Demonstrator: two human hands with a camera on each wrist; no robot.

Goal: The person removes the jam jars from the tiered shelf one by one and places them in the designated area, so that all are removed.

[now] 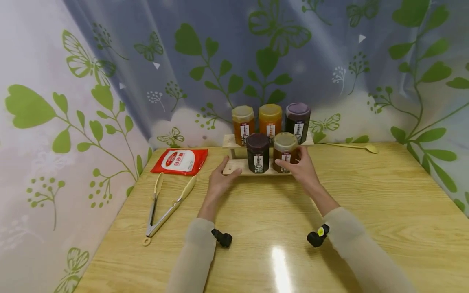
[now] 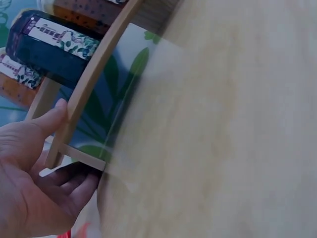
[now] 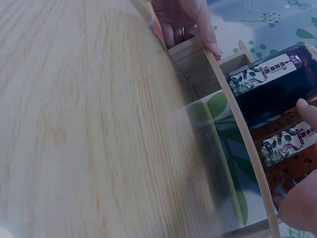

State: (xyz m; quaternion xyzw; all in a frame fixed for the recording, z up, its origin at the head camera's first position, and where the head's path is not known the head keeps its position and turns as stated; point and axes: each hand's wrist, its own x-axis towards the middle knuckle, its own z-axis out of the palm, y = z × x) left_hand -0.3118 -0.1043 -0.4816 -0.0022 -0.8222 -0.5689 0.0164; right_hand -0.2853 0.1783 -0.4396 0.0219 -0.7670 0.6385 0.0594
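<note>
A two-tier wooden rack (image 1: 236, 165) stands against the curtain at the back of the table. My left hand (image 1: 218, 181) grips the left end of its lower tier; in the left wrist view the thumb lies on the board and the fingers reach beneath. On that tier stand a dark jar (image 1: 257, 148) and, to its right, an amber jar (image 1: 285, 141). My right hand (image 1: 305, 169) holds the amber jar, thumb on its front and fingers round its right side. Behind them, the upper tier bears two orange jars (image 1: 243, 120) and a purple-lidded jar (image 1: 298, 116).
Left of the rack lies a red and white packet of sugar (image 1: 198, 159). Nearer me, metal tongs (image 1: 165, 218) with cream tips lie spread apart. A wooden spoon (image 1: 353, 146) rests along the back edge to the right. A leaf-patterned curtain (image 1: 220, 49) hangs right behind.
</note>
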